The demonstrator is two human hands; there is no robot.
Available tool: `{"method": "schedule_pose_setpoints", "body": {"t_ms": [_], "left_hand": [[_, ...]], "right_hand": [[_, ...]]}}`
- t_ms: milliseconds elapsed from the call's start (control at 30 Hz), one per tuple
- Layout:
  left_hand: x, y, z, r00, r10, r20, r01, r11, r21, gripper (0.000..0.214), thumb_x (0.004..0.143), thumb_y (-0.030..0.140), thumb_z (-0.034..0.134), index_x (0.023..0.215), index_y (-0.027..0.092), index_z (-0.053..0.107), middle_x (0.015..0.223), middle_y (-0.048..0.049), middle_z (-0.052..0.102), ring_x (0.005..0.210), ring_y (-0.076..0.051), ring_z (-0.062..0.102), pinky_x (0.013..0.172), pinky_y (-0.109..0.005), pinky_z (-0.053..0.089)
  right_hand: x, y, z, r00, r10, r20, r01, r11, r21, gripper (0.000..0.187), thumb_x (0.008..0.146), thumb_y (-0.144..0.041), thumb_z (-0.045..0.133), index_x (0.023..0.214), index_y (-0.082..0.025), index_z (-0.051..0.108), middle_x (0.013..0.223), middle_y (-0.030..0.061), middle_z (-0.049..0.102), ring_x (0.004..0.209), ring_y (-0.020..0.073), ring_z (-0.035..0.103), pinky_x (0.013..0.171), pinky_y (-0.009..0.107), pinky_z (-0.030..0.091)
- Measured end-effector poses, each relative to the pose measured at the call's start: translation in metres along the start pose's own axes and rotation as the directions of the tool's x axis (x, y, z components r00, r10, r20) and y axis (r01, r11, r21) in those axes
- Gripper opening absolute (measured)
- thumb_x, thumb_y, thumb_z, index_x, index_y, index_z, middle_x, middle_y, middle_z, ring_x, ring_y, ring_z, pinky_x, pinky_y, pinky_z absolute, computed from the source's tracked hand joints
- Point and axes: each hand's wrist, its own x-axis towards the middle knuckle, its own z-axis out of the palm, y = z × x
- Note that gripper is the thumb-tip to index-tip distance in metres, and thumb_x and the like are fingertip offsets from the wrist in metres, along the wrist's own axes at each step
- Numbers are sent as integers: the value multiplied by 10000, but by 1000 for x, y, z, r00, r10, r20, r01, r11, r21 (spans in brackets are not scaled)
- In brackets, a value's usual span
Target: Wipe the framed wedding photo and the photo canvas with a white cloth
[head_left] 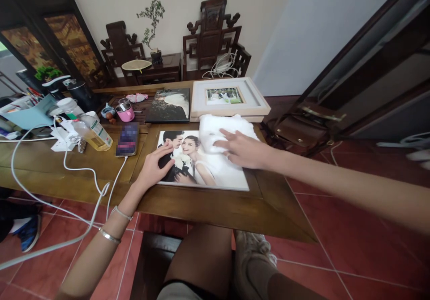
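- Currently, the left hand [157,163] is lying open over the left side of a photo print [230,176], fingers stretched out and grasping nothing.
- The right hand [243,151] is resting on a bunched white cloth [228,123], fingers spread; whether they are gripping any of it, I cannot tell.
- The photo print is lying flat near the front edge of the wooden table [215,205], and the cloth is covering its upper right part.
- Just behind the cloth, a pale framed picture [228,113] is blocking the space at the back; a dark picture panel [161,109] is lying beside it.
- To the left of the print, a phone [127,141] is lying with a white cable [126,158] running from its near end and hanging over the table edge.
- Farther left, a bottle of yellowish liquid [99,136] is leaning among other items, and a pink cup [125,112] is standing behind the phone.
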Motion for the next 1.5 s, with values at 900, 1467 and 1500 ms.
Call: {"method": "schedule_pose_setpoints", "body": {"t_ms": [900, 1467, 1500], "left_hand": [[1, 1, -2, 999, -33, 23, 32, 999, 23, 427, 849, 358, 588, 1235, 177, 612, 1379, -103, 520, 1304, -244, 459, 1115, -423, 341], [1, 1, -2, 999, -19, 36, 18, 999, 34, 442, 852, 356, 582, 1252, 168, 599, 1390, -108, 508, 1311, -245, 449, 1122, -415, 330], [1, 1, -2, 999, -20, 36, 19, 999, 32, 440, 852, 356, 583, 1251, 173, 599, 1388, -105, 510, 1309, -244, 452, 1121, -416, 331]], "right_hand": [[-10, -21, -7, 997, -55, 47, 55, 998, 6, 516, 749, -90, 466, 1254, -124, 568, 1402, 190, 455, 1347, 386, 301, 970, 580, 383], [-3, -45, -20, 986, -88, 139, 59, 978, 199, 566, 751, -78, 465, 1309, -157, 514, 1338, 169, 526, 1380, 357, 242, 1030, 619, 311], [6, -32, -16, 989, -82, 122, 61, 984, 170, 574, 754, -68, 449, 1320, -141, 499, 1356, 184, 503, 1381, 359, 238, 1024, 629, 307]]}}
